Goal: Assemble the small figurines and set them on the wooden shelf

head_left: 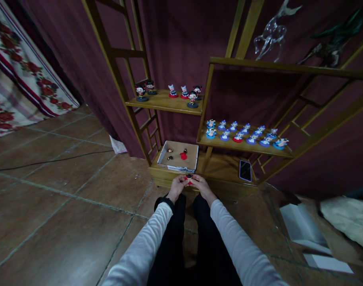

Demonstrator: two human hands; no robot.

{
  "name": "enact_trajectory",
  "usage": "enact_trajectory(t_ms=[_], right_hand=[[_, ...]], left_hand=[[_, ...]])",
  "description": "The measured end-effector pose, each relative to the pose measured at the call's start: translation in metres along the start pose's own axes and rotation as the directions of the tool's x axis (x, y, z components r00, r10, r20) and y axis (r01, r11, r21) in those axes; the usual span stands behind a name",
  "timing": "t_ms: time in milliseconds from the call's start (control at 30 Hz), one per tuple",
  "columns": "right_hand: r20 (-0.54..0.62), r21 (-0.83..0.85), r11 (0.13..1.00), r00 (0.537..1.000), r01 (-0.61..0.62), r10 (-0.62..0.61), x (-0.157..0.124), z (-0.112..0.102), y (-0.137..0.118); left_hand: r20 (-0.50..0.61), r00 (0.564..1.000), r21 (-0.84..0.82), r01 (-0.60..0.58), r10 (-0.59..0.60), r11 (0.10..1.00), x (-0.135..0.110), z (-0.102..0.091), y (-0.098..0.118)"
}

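Both hands meet in front of the lowest shelf, fingers closed around a small figurine [189, 177] with a dark top and red lower part. My left hand [177, 186] grips it from the left, and my right hand [200, 184] from the right; the fingers cover much of it. Just beyond them, a shallow cardboard box [196, 159] rests on the lowest shelf. In it lie a red piece [183, 156] and several small dark parts, too small to make out well.
Figurines on round bases stand on the upper left shelf [166, 104] and in two rows on the right shelf [243, 146]. A phone [245, 171] lies at lower right. A glass deer [272, 33] stands high up. A cable [53, 161] crosses the tiled floor; white packaging [303, 226] lies right.
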State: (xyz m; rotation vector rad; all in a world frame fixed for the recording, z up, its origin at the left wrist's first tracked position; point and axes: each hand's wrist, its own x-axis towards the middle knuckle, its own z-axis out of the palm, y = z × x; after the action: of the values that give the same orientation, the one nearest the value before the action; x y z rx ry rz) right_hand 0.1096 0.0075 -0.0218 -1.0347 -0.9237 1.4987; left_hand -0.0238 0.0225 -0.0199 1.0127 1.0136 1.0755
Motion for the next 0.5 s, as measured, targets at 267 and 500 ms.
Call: enact_trajectory(t_ms=[267,500], right_hand=[[-0.007,0.003,1.0,1.0,0.006,-0.006,-0.001,0.0,0.002],[0.028,-0.081,0.995,0.998,0.059,-0.057,-0.005,0.001,-0.005]], left_hand=[[-0.042,0.995,0.013,-0.085,0.085,0.996,0.002,-0.002,-0.007],[-0.038,0.966,0.116,-0.251,0.257,0.961,0.002,-0.004,-0.012]])
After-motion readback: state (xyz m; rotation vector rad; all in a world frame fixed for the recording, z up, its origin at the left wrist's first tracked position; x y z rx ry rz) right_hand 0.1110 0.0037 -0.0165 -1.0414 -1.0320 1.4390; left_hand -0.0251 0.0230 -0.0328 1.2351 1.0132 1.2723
